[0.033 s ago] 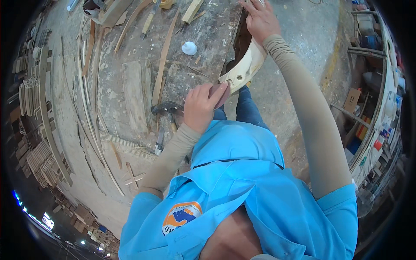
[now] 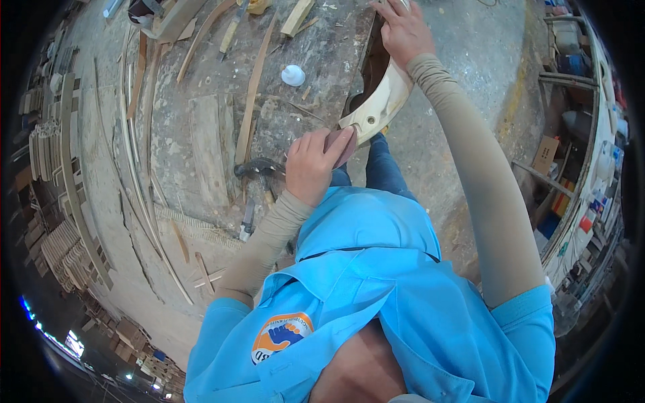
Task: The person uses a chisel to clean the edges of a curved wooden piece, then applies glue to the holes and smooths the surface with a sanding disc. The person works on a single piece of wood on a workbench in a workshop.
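A pale curved wooden piece (image 2: 384, 101) with a round hole near its lower end reaches past the workbench's right edge. My right hand (image 2: 407, 35) is closed around its upper part, fingers near the top of the view. At the lower end, my left hand (image 2: 310, 166) pinches a brownish-red piece of sandpaper (image 2: 341, 144) against the wood. Part of the sandpaper is covered by my fingers. A hammer (image 2: 259, 166) lies on the bench just left of my left hand, its handle partly hidden.
On the worn workbench (image 2: 201, 101) are a small white bottle (image 2: 293, 75), a long wooden strip (image 2: 256, 87), a wood block (image 2: 297, 17) and a tool with a pale handle (image 2: 230, 35). Shelves (image 2: 568, 80) with assorted goods stand at right. Stacked wooden parts (image 2: 64, 248) are at left.
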Demonstrator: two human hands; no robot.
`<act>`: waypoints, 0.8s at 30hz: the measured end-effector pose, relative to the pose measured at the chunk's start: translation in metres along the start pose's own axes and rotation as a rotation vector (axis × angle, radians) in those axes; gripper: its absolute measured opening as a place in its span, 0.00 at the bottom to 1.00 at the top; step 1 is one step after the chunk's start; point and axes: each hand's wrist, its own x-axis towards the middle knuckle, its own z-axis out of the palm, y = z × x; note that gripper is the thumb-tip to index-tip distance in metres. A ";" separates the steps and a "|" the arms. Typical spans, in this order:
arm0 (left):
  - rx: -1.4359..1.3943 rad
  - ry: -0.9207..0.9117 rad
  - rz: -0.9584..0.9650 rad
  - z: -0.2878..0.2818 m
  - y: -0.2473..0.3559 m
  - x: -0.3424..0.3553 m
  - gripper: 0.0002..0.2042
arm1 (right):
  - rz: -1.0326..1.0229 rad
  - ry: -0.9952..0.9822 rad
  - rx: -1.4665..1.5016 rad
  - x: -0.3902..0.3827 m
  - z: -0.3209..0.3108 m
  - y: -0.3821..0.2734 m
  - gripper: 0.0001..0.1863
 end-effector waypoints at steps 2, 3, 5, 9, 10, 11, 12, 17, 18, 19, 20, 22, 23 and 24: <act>0.002 -0.006 -0.012 0.002 0.001 -0.004 0.28 | 0.038 -0.031 -0.002 0.001 -0.003 -0.003 0.23; 0.003 -0.009 -0.019 0.003 0.001 -0.007 0.29 | 0.057 -0.046 -0.003 0.001 -0.003 -0.004 0.23; -0.006 -0.004 -0.024 0.006 0.000 -0.013 0.29 | 0.000 -0.016 -0.022 0.000 -0.001 0.001 0.23; 0.010 0.014 -0.031 0.009 0.002 -0.006 0.29 | 0.016 -0.026 -0.026 0.002 -0.004 -0.005 0.23; 0.011 0.014 -0.041 0.009 0.003 -0.005 0.29 | 0.006 -0.018 -0.033 0.001 -0.003 -0.003 0.23; 0.013 0.014 -0.052 0.009 0.005 -0.006 0.29 | -0.004 -0.010 -0.041 0.000 0.000 -0.001 0.23; 0.014 0.015 -0.063 0.009 0.007 -0.007 0.29 | -0.013 -0.002 -0.048 0.000 0.001 0.001 0.23; 0.000 -0.033 -0.044 0.004 0.004 -0.009 0.30 | 0.042 -0.028 -0.015 0.001 -0.006 -0.005 0.23; 0.004 -0.026 -0.034 0.004 0.003 -0.007 0.30 | 0.055 -0.035 -0.008 0.000 -0.006 -0.006 0.23; 0.002 -0.005 -0.045 0.006 0.005 -0.006 0.29 | 0.050 -0.027 -0.005 0.001 -0.005 -0.004 0.23; 0.001 0.017 -0.056 0.009 0.007 -0.005 0.29 | 0.044 -0.019 -0.002 0.000 -0.003 -0.002 0.23; -0.001 0.017 -0.074 0.009 0.009 -0.007 0.29 | 0.036 -0.013 0.000 0.000 -0.002 0.000 0.23; 0.000 -0.004 -0.081 0.007 0.011 -0.010 0.29 | 0.034 -0.015 -0.002 -0.001 -0.002 0.000 0.23; 0.000 -0.024 -0.087 0.004 0.012 -0.013 0.29 | 0.031 -0.016 -0.004 -0.002 -0.003 0.000 0.23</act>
